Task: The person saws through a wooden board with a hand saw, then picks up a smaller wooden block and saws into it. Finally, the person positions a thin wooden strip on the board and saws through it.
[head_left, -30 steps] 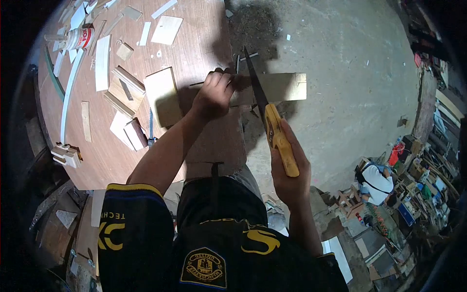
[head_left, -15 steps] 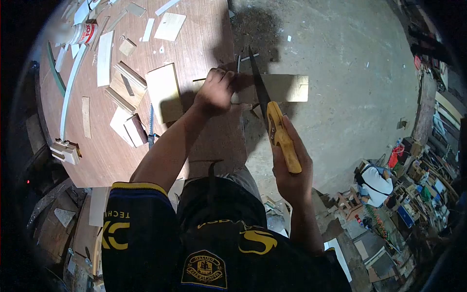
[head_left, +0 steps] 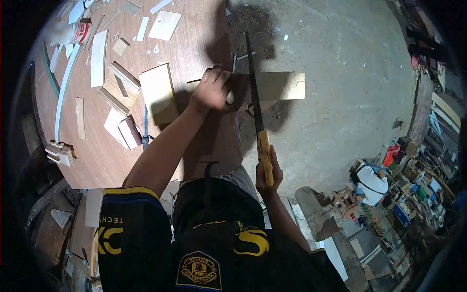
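Note:
My right hand (head_left: 269, 170) is wrapped around the yellow handle of a hand saw (head_left: 256, 97). The saw's long dark blade crosses a pale wooden board (head_left: 284, 86), just beyond the table edge. My left hand (head_left: 211, 91) is closed over the board where it rests on the table, pressing it down. One end of the board sticks out past the edge, over the floor. Shadow darkens the board around my left fingers, so their exact grip is partly hidden.
On the brown table (head_left: 209, 146) lie a flat wooden panel (head_left: 158, 95), a grooved wooden piece (head_left: 120, 87), a blue blade (head_left: 145, 121) and several offcuts. A white-shirted person (head_left: 372, 185) is among clutter at lower right. Concrete floor (head_left: 345, 107) lies right of the table.
My right hand has drawn the saw back toward my body and slightly left, its blade now standing straighter across the board. My left hand stays on the board. The view has shifted slightly.

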A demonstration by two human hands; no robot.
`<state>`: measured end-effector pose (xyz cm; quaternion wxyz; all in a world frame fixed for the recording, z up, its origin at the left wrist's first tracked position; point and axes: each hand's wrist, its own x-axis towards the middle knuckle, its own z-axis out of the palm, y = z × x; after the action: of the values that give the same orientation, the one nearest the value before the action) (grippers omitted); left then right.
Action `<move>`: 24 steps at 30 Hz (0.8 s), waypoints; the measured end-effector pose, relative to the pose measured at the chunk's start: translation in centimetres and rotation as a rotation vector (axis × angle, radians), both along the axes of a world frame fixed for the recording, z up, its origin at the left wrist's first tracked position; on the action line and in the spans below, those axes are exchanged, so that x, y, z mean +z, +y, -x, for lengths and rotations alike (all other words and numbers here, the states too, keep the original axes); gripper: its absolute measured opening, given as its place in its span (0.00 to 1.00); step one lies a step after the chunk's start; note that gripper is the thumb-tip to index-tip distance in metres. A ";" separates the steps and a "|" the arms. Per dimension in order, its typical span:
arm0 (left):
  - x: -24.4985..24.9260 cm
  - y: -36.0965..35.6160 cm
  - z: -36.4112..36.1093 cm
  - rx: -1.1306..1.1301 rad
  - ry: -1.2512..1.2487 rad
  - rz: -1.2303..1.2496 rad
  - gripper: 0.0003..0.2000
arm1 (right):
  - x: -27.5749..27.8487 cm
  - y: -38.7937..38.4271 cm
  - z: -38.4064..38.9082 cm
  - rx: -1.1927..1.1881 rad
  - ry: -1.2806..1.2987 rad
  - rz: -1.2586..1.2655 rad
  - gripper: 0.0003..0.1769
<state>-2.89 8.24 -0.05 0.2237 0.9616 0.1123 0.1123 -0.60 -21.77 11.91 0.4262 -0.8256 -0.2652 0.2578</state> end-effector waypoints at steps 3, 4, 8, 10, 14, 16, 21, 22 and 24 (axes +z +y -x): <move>-0.4 0.0 0.0 0.006 -0.030 -0.129 0.36 | -1.9 -0.7 0.8 -0.042 -0.018 -0.073 0.31; -0.1 -0.1 -0.1 0.019 -0.041 -0.091 0.35 | -2.2 -1.0 0.9 -0.040 -0.010 -0.072 0.31; 0.3 0.0 -0.2 0.013 -0.016 -0.015 0.35 | -1.6 -0.5 0.6 -0.017 -0.051 -0.020 0.31; 0.2 0.1 -0.2 0.011 -0.018 -0.004 0.35 | 0.0 0.7 0.1 0.037 -0.176 -0.029 0.31; 1.4 0.2 -0.2 -0.021 0.057 -0.017 0.37 | 1.1 1.0 -1.0 0.016 -0.105 -0.014 0.31; 1.1 0.0 -0.2 -0.002 0.058 -0.038 0.38 | 0.8 0.6 -1.1 -0.040 0.052 -0.022 0.32; 1.2 -0.7 0.3 0.054 0.105 -0.101 0.40 | -0.2 0.5 -0.9 0.002 -0.032 -0.064 0.30; 1.0 -0.8 0.4 0.054 0.104 -0.104 0.40 | -0.4 0.4 -0.9 0.006 -0.045 -0.087 0.30; 0.9 -0.7 0.4 0.224 0.074 0.269 0.37 | -1.4 -0.2 -0.6 0.015 -0.058 -0.093 0.30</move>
<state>-3.29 7.53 0.88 0.3322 0.9080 0.2408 0.0848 -0.04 -21.97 10.48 0.4542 -0.8101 -0.2952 0.2243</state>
